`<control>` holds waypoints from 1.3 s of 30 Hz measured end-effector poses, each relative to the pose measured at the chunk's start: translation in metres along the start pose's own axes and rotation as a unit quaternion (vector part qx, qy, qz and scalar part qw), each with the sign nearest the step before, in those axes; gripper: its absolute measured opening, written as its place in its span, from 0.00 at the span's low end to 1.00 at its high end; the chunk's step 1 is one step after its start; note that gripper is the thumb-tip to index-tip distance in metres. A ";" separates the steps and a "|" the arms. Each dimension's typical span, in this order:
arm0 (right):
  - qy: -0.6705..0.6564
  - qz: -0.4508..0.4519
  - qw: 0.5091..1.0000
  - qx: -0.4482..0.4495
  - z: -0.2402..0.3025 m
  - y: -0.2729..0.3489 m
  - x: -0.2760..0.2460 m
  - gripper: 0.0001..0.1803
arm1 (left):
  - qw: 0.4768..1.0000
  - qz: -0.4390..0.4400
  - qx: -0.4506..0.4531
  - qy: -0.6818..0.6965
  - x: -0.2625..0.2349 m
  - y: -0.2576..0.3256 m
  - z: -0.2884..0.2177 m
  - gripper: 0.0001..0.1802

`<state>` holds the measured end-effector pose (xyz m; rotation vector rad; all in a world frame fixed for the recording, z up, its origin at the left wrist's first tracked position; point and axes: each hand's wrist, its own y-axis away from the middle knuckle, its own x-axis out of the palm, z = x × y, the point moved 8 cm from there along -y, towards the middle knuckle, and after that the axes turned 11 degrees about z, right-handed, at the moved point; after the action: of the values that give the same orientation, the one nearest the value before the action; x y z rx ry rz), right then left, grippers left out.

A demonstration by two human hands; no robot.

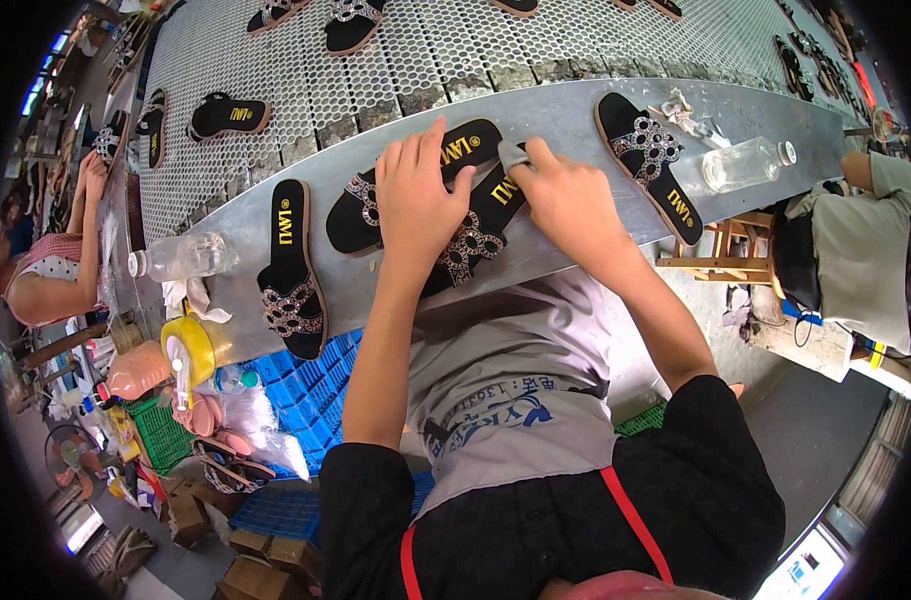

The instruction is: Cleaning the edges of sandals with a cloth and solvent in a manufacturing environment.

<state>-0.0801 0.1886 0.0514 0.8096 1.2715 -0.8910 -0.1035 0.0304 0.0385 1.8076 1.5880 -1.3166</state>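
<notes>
Left hand: back up, thumb apart from the fingers, laid across a black sandal with a jewelled strap; whether it grips or only steadies the shoe, I cannot tell.
Right hand: thumb and fingers closed on a small grey cloth, at the end of a second sandal.
Sandal pair: side by side on the metal table, slanting, soles down, the nearer one partly behind the left wrist.
Metal table: dull grey, bowed by the lens, with one matching sandal to the left and another to the right.
Table ends: a clear bottle on its side at left, near a yellow tape roll; another clear bottle on its side at right.
Mesh belt: pale honeycomb beyond the table, bearing more sandals.
Room, left: a co-worker's hands at a sandal; lower down, blue crates, a green basket, cardboard boxes and a fan.
Room, right: a wooden stool beside a seated person in drab clothing.
</notes>
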 end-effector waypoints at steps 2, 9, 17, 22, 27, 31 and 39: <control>-0.011 0.006 1.000 0.013 -0.001 0.001 -0.007 0.14 | 1.000 0.002 -0.003 0.004 -0.002 0.000 0.001 0.35; -0.060 -0.037 0.997 0.044 -0.007 -0.017 -0.010 0.15 | 1.000 -0.006 -0.002 0.001 0.004 0.002 0.003 0.30; -0.288 -0.181 0.929 0.144 -0.078 0.047 0.016 0.22 | 0.999 -0.009 0.000 0.033 -0.051 0.014 -0.020 0.13; -0.410 -0.258 0.863 0.142 -0.091 0.074 0.030 0.19 | 0.989 0.038 -0.060 -0.131 -0.047 0.067 -0.069 0.30; -0.453 -0.237 0.849 0.136 -0.092 0.075 0.028 0.20 | 0.978 0.088 -0.084 -0.168 -0.023 0.096 -0.062 0.36; -0.451 -0.237 0.852 0.122 -0.093 0.078 0.031 0.20 | 0.971 0.100 -0.109 -0.186 -0.038 0.100 -0.061 0.37; -0.422 -0.245 0.867 0.101 -0.097 0.076 0.034 0.05 | 0.989 0.036 -0.082 -0.121 -0.056 0.065 -0.051 0.23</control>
<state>-0.0518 0.3051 0.0065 0.1594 0.5897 -1.5890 -0.0197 0.0218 0.0917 1.5287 1.4426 -1.2770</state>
